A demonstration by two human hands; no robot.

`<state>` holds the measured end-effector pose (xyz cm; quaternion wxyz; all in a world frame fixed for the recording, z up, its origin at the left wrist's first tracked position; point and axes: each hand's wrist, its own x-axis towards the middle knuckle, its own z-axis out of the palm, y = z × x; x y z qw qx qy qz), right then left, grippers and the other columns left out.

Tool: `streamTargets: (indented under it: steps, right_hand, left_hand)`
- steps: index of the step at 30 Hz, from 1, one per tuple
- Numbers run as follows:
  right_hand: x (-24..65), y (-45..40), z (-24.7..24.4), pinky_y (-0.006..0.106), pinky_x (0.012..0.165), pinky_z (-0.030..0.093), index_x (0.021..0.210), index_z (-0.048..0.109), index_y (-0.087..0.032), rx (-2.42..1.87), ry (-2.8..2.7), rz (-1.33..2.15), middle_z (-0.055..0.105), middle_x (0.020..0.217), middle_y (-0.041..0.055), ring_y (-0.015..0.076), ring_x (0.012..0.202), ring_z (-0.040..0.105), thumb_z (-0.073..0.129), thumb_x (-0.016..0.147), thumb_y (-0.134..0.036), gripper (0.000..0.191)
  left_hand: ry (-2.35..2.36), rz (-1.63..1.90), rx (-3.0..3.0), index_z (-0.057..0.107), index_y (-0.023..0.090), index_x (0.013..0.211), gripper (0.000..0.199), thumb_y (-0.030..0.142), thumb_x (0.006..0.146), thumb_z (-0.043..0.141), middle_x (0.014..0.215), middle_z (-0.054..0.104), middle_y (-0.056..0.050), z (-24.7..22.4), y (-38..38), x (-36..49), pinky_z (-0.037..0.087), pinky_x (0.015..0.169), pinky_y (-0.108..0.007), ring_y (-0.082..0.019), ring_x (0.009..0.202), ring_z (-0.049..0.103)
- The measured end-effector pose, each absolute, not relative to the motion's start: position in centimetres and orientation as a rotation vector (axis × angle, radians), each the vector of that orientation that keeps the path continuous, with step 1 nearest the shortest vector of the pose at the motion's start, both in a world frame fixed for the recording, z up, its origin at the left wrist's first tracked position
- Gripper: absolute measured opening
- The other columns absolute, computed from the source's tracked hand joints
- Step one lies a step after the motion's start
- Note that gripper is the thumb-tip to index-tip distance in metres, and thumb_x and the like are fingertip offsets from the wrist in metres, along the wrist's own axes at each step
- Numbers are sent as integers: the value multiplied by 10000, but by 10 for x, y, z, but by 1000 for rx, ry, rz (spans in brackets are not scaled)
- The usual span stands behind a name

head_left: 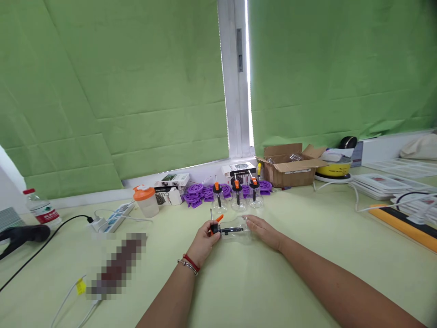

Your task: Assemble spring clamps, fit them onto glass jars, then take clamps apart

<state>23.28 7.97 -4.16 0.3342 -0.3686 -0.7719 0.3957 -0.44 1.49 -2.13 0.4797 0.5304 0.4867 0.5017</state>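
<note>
A clear bottle [235, 230] with a black and orange spray head lies on its side between my hands, a dark tube visible inside. My left hand [204, 243] grips the spray head, its metal nozzle pointing up past the fingers. My right hand [263, 231] rests its closed fingers against the bottle's base. Behind them stand three similar bottles, one at the left [219, 199], one in the middle [238, 197] and one at the right [254, 195], each upright with an orange and black head.
Purple plastic parts [195, 195], small printed boxes [172, 193] and an open cardboard box [294, 171] line the back. An orange-lidded cup [146, 201] and power strip [119, 215] are at the left. An orange-edged case [404, 223] and stacked papers [378, 185] are at the right.
</note>
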Motion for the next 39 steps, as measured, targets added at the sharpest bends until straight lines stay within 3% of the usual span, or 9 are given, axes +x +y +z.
streamTargets:
  steps: [2,4,7,16,31,39]
  right_hand:
    - [233,77,-42,445,1037,279,1368,336,-228,-867,-2011,1070,449,1326,95,266,1216,397,445,804,-588,678]
    - [233,75,-42,440,1015,309,1405,232,-234,-813,-2045,1054,428,1336,101,265,1202,404,583,734,-540,816]
    - [231,73,-43,431,995,334,1390,257,-246,-814,-2099,994,412,1340,99,269,1180,416,703,644,-449,892]
    - [231,73,-41,413,1004,332,1378,277,-245,-807,-2140,936,421,1325,85,255,1171,423,682,679,-410,824]
    - [233,80,-41,333,853,379,1345,340,-252,-904,-2130,976,499,1015,33,172,879,456,668,685,-416,755]
    - [231,80,-39,311,800,405,1342,335,-230,-897,-2077,1102,499,1093,52,147,815,443,669,686,-401,756]
  left_hand:
    - [1194,1232,1270,568,190,921,344,283,612,688,865,548,2,-23,16,-5,400,753,-258,-112,743,461]
    - [1185,1233,1238,569,190,928,357,297,611,696,857,540,8,-25,18,-7,406,763,-262,-107,739,462]
    - [1139,1246,1188,570,185,933,384,321,603,711,887,544,-1,-28,20,-9,414,799,-279,-113,777,477]
    - [1163,1242,1238,560,169,900,344,324,623,693,834,532,3,-31,22,-9,427,777,-279,-109,747,475]
    - [1317,1242,1411,506,181,971,286,226,696,570,860,505,-10,-39,24,-6,426,731,-261,-113,731,455]
    - [1394,1192,1555,489,189,980,245,230,738,501,821,495,3,-38,22,-6,395,727,-260,-120,727,451]
